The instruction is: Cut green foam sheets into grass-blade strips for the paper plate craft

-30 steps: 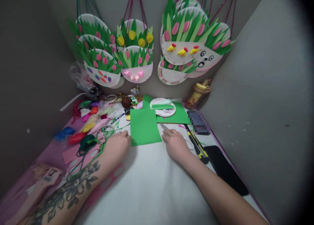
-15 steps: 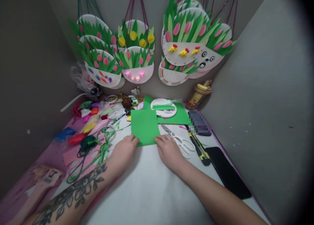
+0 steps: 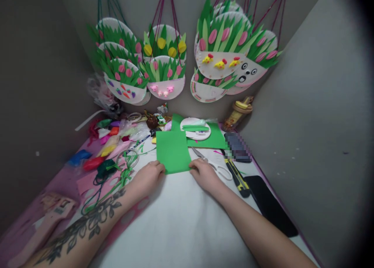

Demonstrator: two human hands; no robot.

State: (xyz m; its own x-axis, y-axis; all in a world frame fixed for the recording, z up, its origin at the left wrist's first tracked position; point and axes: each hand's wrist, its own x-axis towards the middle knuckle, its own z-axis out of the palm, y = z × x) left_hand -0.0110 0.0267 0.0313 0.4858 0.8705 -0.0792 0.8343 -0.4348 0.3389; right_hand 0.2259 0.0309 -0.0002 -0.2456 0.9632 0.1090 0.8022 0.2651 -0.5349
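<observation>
A sheet of green paper lies in the middle of the white work surface, its near edge facing me. At its lower left corner, my left hand has its fingers curled and closed on the edge. My right hand pinches the lower right corner between thumb and fingers. White-handled scissors lie just beyond the right hand, which partly covers them. Behind the sheet, a larger green paper carries a white paper plate with folded green strips on it.
To the right lie a yellow-black utility knife, a phone and a black flat object. A drink cup stands by the wall. Clay packets and green scraps crowd the left. Decorated paper-plate baskets hang above.
My right hand has shifted slightly right, from the near edge out to the lower right corner of the green paper. The left hand stays at its corner. The view has moved slightly.
</observation>
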